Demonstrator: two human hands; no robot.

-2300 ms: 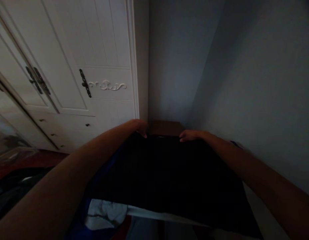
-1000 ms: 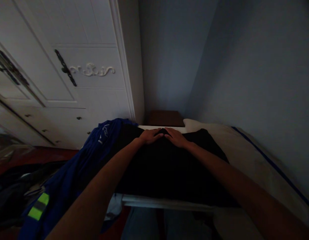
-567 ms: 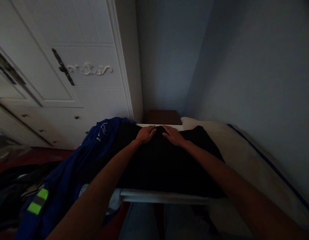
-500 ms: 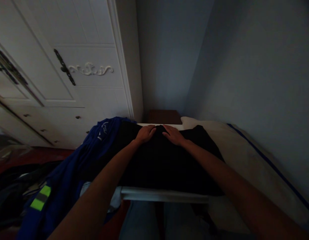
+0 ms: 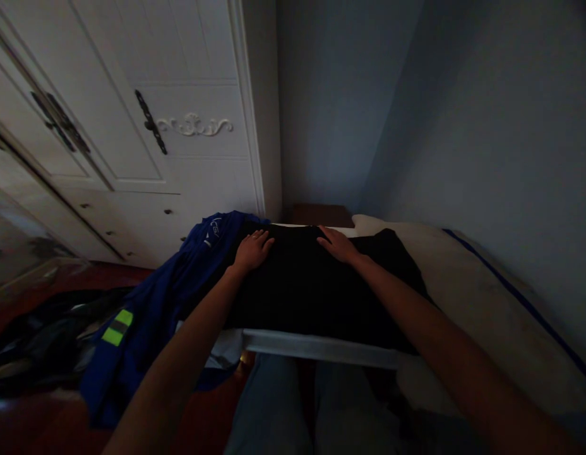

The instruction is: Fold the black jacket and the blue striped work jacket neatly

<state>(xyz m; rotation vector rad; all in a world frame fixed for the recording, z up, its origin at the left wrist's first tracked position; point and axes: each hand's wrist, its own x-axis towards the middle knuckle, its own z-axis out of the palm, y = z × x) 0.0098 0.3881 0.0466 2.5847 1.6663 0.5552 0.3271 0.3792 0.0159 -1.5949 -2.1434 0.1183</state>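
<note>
A black cloth garment (image 5: 297, 284) lies spread over a narrow white table (image 5: 316, 347); its exact kind cannot be made out in the dim light. My left hand (image 5: 253, 249) rests flat on its left part, fingers stretched out, close to a blue garment (image 5: 167, 268) with a yellow-green reflective patch. Near the far edge of the black cloth, my right hand (image 5: 338, 244) lies with its fingers extended on the fabric. Neither hand grips anything. The blue garment hangs off the table's left end, partly under the black one.
A white wardrobe (image 5: 203, 170) stands at the back left. Beige fabric with a blue stripe (image 5: 468, 284) covers the right side by the grey wall (image 5: 501, 126). A brown box-like object (image 5: 319, 213) sits behind the table. Dark clothes (image 5: 51, 335) lie on the red floor.
My left hand has slid left across the black cloth, away from my right hand, which stays near the far edge. The view has shifted a little to the left.
</note>
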